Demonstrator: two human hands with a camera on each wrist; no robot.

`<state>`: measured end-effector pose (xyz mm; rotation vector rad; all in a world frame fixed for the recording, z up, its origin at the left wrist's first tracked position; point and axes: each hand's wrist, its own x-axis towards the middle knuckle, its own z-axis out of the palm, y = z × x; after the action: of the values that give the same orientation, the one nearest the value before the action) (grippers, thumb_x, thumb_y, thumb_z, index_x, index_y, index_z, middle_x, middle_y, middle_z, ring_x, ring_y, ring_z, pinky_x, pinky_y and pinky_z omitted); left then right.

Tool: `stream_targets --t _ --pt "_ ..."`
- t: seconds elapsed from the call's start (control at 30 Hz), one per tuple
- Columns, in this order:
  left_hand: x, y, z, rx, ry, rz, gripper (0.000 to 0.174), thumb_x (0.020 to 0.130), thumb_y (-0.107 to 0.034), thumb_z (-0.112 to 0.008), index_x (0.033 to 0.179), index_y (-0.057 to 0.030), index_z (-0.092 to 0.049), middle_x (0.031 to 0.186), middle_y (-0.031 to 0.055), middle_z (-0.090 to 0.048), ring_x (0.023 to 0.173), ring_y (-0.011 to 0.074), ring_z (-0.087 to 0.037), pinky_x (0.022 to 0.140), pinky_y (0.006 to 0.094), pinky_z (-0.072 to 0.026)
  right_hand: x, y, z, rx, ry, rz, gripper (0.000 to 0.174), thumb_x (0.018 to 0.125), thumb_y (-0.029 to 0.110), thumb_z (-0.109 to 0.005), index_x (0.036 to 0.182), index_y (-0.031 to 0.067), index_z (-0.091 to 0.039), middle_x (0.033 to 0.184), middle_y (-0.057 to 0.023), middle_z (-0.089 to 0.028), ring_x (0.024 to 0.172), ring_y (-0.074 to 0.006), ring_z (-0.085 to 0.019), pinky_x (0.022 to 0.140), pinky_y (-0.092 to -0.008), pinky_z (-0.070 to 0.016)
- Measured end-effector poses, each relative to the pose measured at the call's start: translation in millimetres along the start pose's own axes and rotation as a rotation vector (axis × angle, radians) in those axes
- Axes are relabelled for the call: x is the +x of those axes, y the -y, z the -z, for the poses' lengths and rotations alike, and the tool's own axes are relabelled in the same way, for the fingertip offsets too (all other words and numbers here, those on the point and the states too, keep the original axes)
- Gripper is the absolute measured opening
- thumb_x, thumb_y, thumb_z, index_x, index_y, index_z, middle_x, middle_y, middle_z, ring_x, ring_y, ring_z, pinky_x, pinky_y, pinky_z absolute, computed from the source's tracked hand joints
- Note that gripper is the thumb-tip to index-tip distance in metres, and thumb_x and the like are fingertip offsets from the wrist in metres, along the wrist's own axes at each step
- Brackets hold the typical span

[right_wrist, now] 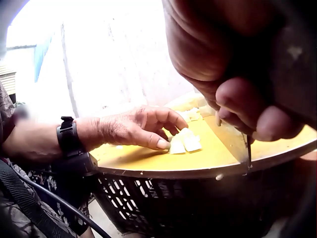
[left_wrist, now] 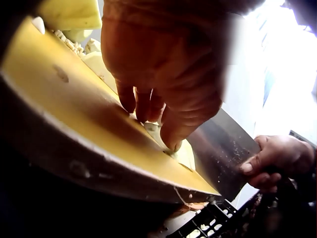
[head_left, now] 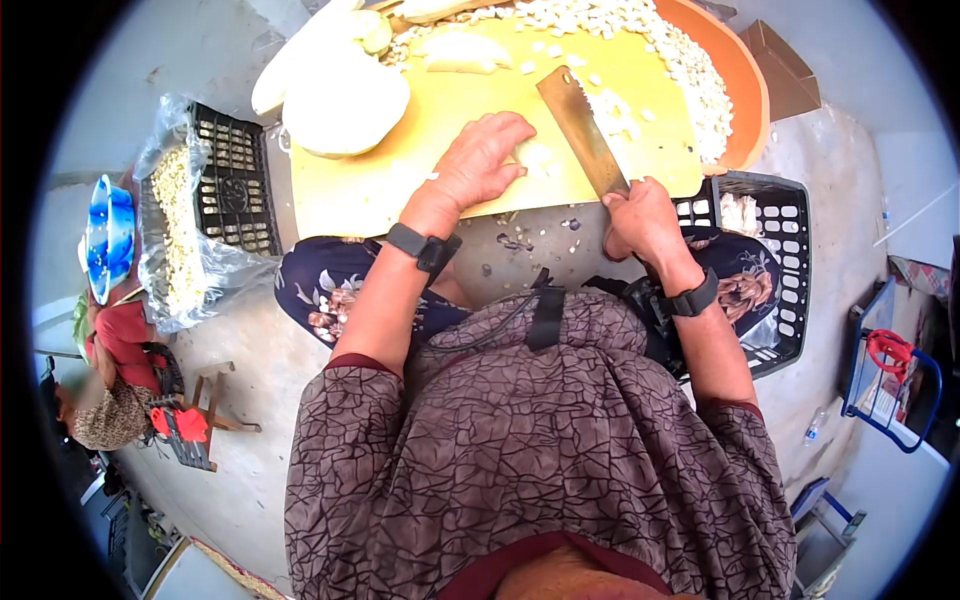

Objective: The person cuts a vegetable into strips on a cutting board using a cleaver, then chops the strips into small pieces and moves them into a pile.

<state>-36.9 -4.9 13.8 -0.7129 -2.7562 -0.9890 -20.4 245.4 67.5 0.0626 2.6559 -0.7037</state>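
Note:
My right hand (head_left: 643,217) grips the handle of a cleaver (head_left: 582,130), its broad blade slanting up and left over the yellow cutting board (head_left: 400,185). Just left of the blade is my left hand (head_left: 478,160). In the right wrist view, the left thumb and fingers bend around a cut pale vegetable piece (right_wrist: 185,143) on the board. Fingertips press down on the same piece in the left wrist view, close beside the blade (left_wrist: 220,148). A large, pale, rounded vegetable (head_left: 345,105) lies at the board's left, with a cut slab (head_left: 462,50) behind.
Diced pieces (head_left: 700,85) heap along the board's far right edge, by an orange basin (head_left: 755,100). Black crates (head_left: 235,180) flank the board, the left one beside plastic holding more dice (head_left: 178,230). Another person (head_left: 115,400) sits at far left near a blue bowl (head_left: 108,240).

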Motion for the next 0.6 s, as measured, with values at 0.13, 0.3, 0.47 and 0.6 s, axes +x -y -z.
stream_targets --t 0.13,0.3,0.47,0.6 --pt "-3.2 -10.0 0.1 0.012 -0.019 -0.006 0.041 0.073 -0.008 -0.074 0.111 -0.0076 -0.059 0.115 0.0117 -0.058 0.113 0.0349 -0.055 0.098 0.0434 -0.0458 2.1 -0.2 -2.6 0.004 0.004 -0.070 0.032 0.088 0.024 -0.066 0.089 -0.0078 -0.070 0.089 -0.0302 -0.068 0.090 -0.0426 -0.068 0.082 -0.0443 -0.0535" --pt "-9.7 -12.2 -9.5 0.056 -0.025 -0.060 0.035 0.074 -0.008 -0.073 0.106 -0.0091 -0.059 0.107 0.0093 -0.057 0.105 0.0313 -0.056 0.094 0.0424 -0.0456 2.2 3.9 -2.1 -0.048 0.019 -0.100 0.033 0.087 0.024 -0.066 0.089 -0.0080 -0.070 0.091 -0.0313 -0.068 0.092 -0.0434 -0.067 0.083 -0.0436 -0.0537" --pt "-15.7 -10.8 -12.6 0.093 -0.049 -0.044 0.033 0.076 -0.011 -0.073 0.106 -0.0106 -0.060 0.105 0.0086 -0.057 0.104 0.0296 -0.056 0.093 0.0405 -0.0444 11.7 -6.8 -5.9 -0.032 -0.006 -0.134 0.035 0.086 0.026 -0.067 0.091 -0.0087 -0.070 0.090 -0.0308 -0.068 0.092 -0.0425 -0.068 0.083 -0.0430 -0.0540" --pt "-16.1 -15.6 -17.0 0.044 -0.105 -0.024 0.037 0.077 -0.012 -0.073 0.112 -0.0122 -0.061 0.109 0.0089 -0.057 0.107 0.0294 -0.055 0.095 0.0406 -0.0437 9.5 -1.9 -5.7 0.007 -0.014 -0.178 0.036 0.085 0.026 -0.068 0.092 -0.0097 -0.070 0.092 -0.0293 -0.069 0.092 -0.0416 -0.069 0.084 -0.0428 -0.0539"
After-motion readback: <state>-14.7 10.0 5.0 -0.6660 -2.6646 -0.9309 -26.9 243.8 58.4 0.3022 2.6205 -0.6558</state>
